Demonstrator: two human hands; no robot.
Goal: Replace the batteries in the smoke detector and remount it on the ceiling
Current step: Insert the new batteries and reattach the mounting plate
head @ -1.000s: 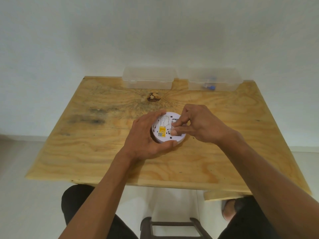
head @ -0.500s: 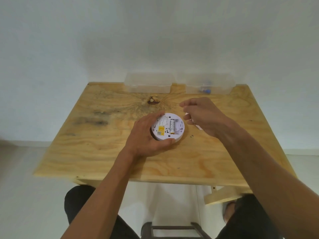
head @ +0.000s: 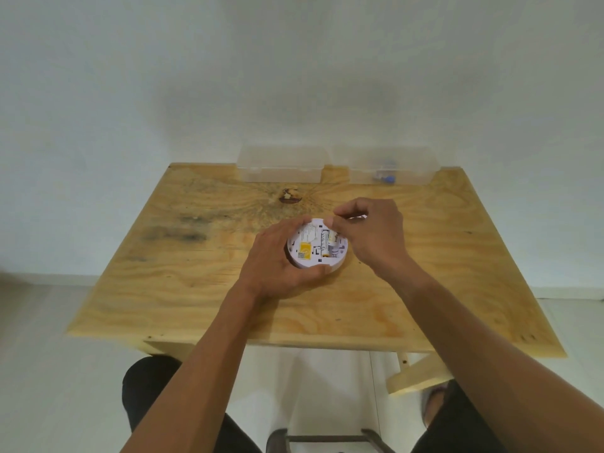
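The round white smoke detector (head: pixel 305 261) lies back-up on the wooden table (head: pixel 196 289), its battery bay uncovered. My left hand (head: pixel 274 256) wraps around its left and near rim and holds it steady. Two batteries (head: pixel 324 243) lie side by side in the bay; the right one looks tilted up. My right hand (head: pixel 372 237) comes in from the right, thumb and forefinger pinched on the far end of that right battery. A small white piece (head: pixel 358 218), probably the battery cover, shows through the gap under my right fingers.
Two clear plastic boxes stand against the wall at the table's far edge: the left box (head: pixel 281 165) and the right box (head: pixel 389 165), which has small blue items (head: pixel 387 179) inside. A dark knot (head: pixel 289 196) marks the wood. My knees and a stool (head: pixel 327 439) are below the near edge.
My right hand lifted the white piece off the detector, carried it right, then returned to the open bay with fingers on a battery. The left hand kept its hold. The camera tilted up slightly.
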